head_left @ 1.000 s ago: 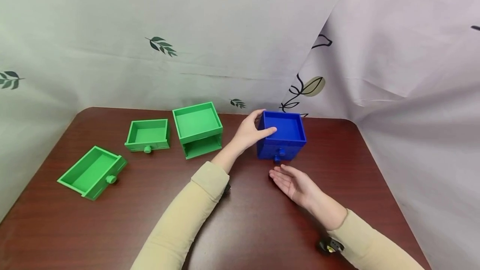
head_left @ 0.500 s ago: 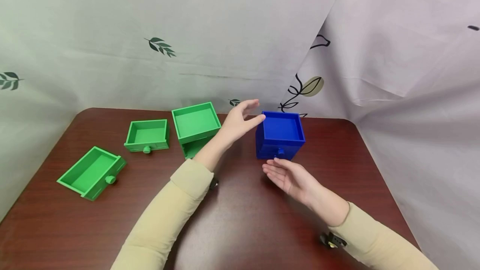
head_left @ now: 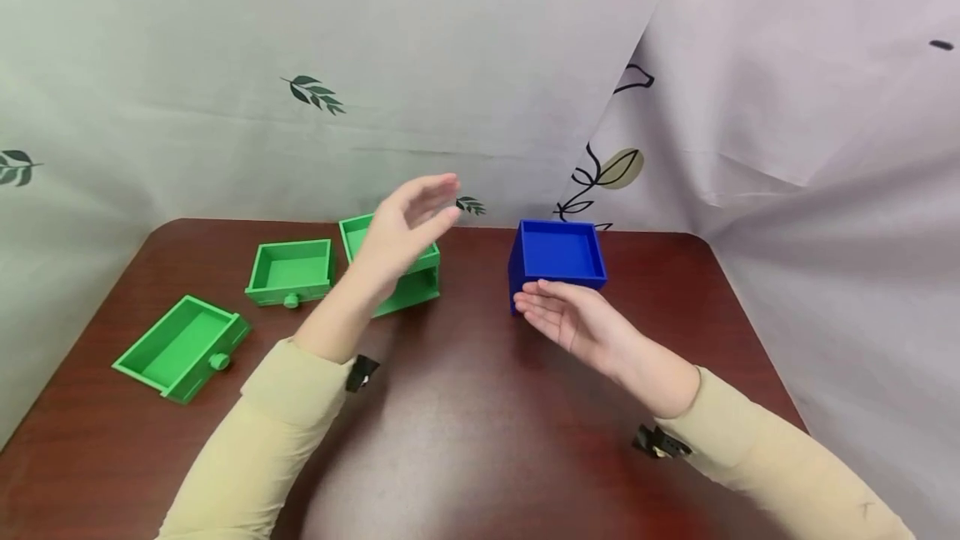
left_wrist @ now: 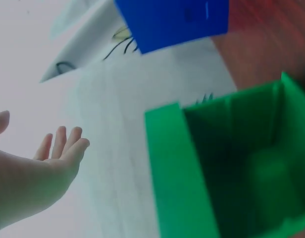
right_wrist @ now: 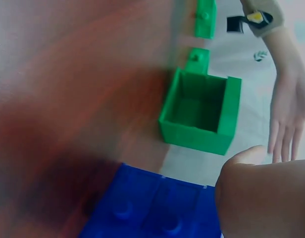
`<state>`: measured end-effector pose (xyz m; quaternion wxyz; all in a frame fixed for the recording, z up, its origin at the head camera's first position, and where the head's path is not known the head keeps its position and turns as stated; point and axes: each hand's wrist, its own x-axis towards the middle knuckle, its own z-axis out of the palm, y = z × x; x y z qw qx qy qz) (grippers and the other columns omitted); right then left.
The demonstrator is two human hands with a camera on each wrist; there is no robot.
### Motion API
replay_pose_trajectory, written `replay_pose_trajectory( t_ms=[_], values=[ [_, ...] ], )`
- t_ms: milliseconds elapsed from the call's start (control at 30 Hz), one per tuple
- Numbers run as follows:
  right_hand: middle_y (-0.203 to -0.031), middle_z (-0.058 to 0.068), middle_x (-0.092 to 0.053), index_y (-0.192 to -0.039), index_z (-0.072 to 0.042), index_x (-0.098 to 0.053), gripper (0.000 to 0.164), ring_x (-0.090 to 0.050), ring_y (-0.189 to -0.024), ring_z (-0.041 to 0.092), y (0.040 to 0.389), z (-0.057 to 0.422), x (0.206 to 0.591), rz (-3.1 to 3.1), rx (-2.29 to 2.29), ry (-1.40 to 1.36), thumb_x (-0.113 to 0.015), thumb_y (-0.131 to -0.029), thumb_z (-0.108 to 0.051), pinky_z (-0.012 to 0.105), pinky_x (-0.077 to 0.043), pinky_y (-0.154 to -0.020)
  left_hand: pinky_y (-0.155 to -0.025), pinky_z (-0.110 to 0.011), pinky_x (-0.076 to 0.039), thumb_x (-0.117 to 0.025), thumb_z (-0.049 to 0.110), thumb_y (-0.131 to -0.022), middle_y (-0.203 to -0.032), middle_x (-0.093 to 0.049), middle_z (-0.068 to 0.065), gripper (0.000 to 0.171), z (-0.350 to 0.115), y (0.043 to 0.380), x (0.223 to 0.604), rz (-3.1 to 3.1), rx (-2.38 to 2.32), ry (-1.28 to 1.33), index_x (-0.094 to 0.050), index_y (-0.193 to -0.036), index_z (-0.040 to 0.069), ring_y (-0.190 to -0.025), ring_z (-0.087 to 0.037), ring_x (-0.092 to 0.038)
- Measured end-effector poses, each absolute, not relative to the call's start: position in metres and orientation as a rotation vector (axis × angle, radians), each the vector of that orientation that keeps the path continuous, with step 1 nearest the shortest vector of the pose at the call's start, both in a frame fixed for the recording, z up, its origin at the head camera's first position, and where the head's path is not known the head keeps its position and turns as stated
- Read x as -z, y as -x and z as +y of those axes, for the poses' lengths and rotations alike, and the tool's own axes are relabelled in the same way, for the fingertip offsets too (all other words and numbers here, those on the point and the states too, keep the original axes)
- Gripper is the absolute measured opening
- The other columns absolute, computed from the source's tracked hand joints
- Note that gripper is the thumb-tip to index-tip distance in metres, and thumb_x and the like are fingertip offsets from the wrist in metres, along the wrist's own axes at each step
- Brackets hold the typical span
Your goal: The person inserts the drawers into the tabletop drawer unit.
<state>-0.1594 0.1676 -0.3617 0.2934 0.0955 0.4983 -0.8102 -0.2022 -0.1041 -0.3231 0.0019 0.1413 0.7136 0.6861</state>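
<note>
My left hand (head_left: 408, 232) hovers with loose fingers above the green cabinet frame (head_left: 412, 290), covering part of it in the head view. That frame has a shallow tray top and a hollow front, seen well in the left wrist view. In front of the blue cabinet (head_left: 562, 248) is my right hand (head_left: 573, 323), fingers extended, palm turned inward and holding nothing; whether it touches the cabinet cannot be told. The right wrist view shows two round knobs on the blue front (right_wrist: 147, 210). Both hands appear apart from each other.
Two green drawers lie on the left of the brown table (head_left: 450, 440): a smaller-looking one (head_left: 291, 269) near the green frame and another, angled drawer (head_left: 183, 348) nearer the left edge. A pale leaf-printed cloth (head_left: 480, 65) hangs behind the table.
My left hand has let go of the blue cabinet's side and moved left, over the green frame. My right hand has risen slightly in front of the blue cabinet, covering its knobs.
</note>
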Motion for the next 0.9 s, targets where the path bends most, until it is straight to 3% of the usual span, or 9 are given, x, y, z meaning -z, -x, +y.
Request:
replay_pose_trajectory(
  t_ms=[267,567,667,767,900],
  values=[
    [-0.106,0.004,-0.077,-0.132,0.001,-0.055,0.026,-0.075,-0.103,0.015,0.175,0.154,0.344,1.349,2.17,-0.232,-0.043,-0.113,-0.013,0.02,-0.062,-0.092,-0.109,-0.016,-0.052,-0.064,0.01,-0.105,-0.137,-0.069,0.002,0.045,-0.155,0.176,0.309,2.258,-2.312,-0.367,-0.057,-0.149,0.003,-0.133,-0.014,-0.063],
    [-0.108,0.005,-0.075,-0.124,-0.003,-0.059,0.021,-0.071,-0.108,0.018,0.189,0.135,0.334,1.308,2.207,-0.243,-0.043,-0.113,-0.014,0.022,-0.062,-0.094,-0.101,-0.013,-0.055,-0.064,0.0,-0.104,-0.125,-0.076,0.005,0.035,-0.209,0.147,0.326,2.193,-2.497,-0.37,-0.068,-0.136,0.011,-0.117,-0.008,-0.072],
    [-0.11,0.005,-0.074,-0.124,-0.004,-0.059,0.021,-0.067,-0.115,0.02,0.194,0.128,0.331,1.293,2.211,-0.262,-0.044,-0.113,-0.014,0.027,-0.057,-0.111,-0.098,-0.014,-0.058,-0.062,-0.005,-0.103,-0.123,-0.077,0.004,0.035,-0.224,0.14,0.337,2.142,-2.562,-0.327,-0.069,-0.135,0.008,-0.114,-0.008,-0.074],
    [-0.113,0.007,-0.071,-0.122,-0.004,-0.06,0.02,-0.062,-0.123,0.023,0.2,0.119,0.329,1.283,2.221,-0.272,-0.044,-0.113,-0.014,0.033,-0.043,-0.126,-0.097,-0.013,-0.058,-0.061,-0.007,-0.103,-0.124,-0.077,0.004,0.035,-0.239,0.132,0.348,2.118,-2.59,-0.296,-0.069,-0.134,0.007,-0.112,-0.006,-0.075],
    [-0.136,0.015,-0.062,-0.121,-0.003,-0.059,0.02,-0.056,-0.135,0.027,0.209,0.105,0.329,1.283,2.238,-0.279,-0.044,-0.113,-0.013,0.035,-0.034,-0.131,-0.096,-0.014,-0.059,-0.056,-0.009,-0.104,-0.124,-0.077,0.003,0.036,-0.256,0.121,0.366,2.036,-2.625,-0.292,-0.068,-0.135,0.006,-0.11,-0.006,-0.076]
  ],
)
